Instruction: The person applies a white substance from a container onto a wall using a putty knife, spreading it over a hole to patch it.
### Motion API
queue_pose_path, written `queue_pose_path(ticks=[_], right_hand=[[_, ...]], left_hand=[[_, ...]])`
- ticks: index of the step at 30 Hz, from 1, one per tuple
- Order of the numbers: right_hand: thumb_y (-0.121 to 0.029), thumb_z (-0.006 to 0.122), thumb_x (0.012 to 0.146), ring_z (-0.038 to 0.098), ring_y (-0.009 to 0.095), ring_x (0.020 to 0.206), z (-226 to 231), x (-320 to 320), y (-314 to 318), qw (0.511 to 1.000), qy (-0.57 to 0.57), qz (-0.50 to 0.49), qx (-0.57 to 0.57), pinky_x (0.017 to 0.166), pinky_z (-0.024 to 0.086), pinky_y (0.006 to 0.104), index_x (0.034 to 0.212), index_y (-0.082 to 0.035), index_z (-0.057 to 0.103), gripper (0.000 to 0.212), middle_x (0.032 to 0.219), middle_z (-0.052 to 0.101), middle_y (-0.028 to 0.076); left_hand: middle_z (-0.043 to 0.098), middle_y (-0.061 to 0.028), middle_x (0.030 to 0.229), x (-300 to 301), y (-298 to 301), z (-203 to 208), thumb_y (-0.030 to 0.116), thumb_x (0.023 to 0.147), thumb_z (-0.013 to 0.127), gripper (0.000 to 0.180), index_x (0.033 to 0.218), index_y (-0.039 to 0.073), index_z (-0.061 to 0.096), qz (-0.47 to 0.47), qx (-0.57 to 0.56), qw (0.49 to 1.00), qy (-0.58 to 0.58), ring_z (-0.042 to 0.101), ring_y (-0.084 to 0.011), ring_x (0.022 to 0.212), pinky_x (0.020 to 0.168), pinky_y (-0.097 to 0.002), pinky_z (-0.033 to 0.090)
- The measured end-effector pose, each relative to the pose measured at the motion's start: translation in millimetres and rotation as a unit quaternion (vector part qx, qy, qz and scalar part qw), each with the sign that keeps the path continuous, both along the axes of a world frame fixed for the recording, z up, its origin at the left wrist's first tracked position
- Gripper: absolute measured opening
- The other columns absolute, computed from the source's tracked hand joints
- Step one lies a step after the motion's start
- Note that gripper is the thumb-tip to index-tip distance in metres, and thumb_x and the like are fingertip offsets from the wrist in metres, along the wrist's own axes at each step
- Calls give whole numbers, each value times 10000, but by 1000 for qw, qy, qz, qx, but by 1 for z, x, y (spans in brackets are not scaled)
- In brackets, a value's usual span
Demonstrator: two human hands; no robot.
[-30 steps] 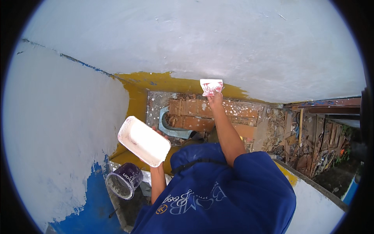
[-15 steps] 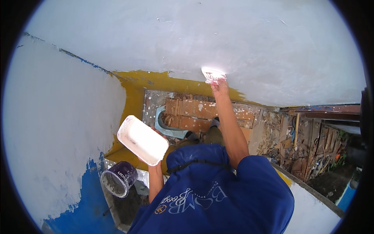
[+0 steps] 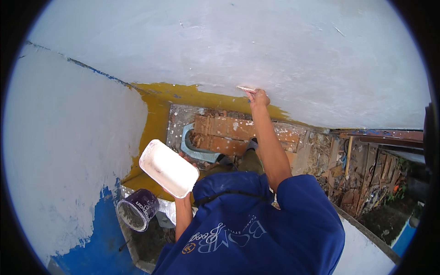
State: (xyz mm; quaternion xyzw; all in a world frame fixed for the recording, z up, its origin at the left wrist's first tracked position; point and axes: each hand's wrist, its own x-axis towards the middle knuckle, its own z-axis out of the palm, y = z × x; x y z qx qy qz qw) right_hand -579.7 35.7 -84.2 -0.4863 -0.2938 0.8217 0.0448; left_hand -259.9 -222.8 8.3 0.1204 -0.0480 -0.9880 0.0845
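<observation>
My right hand (image 3: 260, 98) grips a putty scraper (image 3: 248, 89), a flat blade smeared with white and pinkish filler, held edge-on against the wall. That wall (image 3: 311, 59) is coated pale grey-white just above a yellow painted band (image 3: 215, 98). From beneath, my left hand (image 3: 183, 195) supports a white rectangular tub (image 3: 168, 168) tilted toward me, its fingers showing along the tub's right side. The inside of the tub is bright white, so how much filler it holds is hard to make out.
A dark purple bucket (image 3: 137, 210) with a pale-crusted rim stands at lower left. On the floor lie cardboard sheets (image 3: 229, 128) and a curved light-blue plastic piece (image 3: 195, 149) near my feet. The left wall (image 3: 78, 151) is partly blue and yellow. Wood scraps and debris spread at right.
The scraper has turned from showing its broad face to lying nearly edge-on against the wall. My right hand has shifted slightly; the tub has stayed almost in place.
</observation>
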Motion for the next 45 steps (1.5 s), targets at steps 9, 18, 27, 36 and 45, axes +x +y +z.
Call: queue_pose_path(ticks=[9, 18, 27, 36, 45], right_hand=[[-59, 485, 928, 600, 276, 1027, -86, 73, 2, 994, 6, 67, -82, 865, 546, 454, 1228, -22, 487, 302, 1168, 559, 127], [-54, 460, 958, 575, 276, 1053, -44, 40, -11, 996, 39, 13, -80, 883, 531, 456, 1232, -58, 483, 275, 1183, 530, 122], [-9, 492, 929, 610, 296, 998, 33, 68, -21, 997, 68, 8, -42, 840, 564, 484, 1199, 4, 483, 271, 1137, 570, 137], [29, 499, 867, 626, 326, 945, 90, 5, -3, 999, 26, -32, 13, 777, 605, 486, 1162, 58, 471, 297, 1117, 558, 177], [-104, 452, 961, 590, 292, 1066, -58, 52, -1, 991, 56, 69, -96, 906, 510, 520, 1220, -94, 492, 262, 1180, 574, 95]], left_hand=[[553, -114, 1199, -20, 11, 40, 507, 888, 501, 623, 1293, 35, 469, -17, 23, 999, -38, 530, -275, 1121, 966, -477, 393], [623, -96, 1093, -18, 7, 47, 509, 891, 487, 602, 1236, 16, 518, 6, -89, 988, -124, 604, -208, 991, 943, -425, 413], [374, -179, 1463, -1, -3, 6, 598, 853, 516, 754, 1457, 186, 333, 13, -34, 999, 18, 434, -409, 1271, 1024, -656, 304], [384, -210, 1442, 8, -15, -1, 611, 828, 554, 793, 1458, 185, 330, 18, -23, 999, 36, 432, -435, 1261, 1026, -648, 318], [445, -152, 1390, 12, -17, 6, 571, 740, 634, 866, 1412, 89, 376, -2, -44, 998, 40, 463, -314, 1234, 1032, -539, 311]])
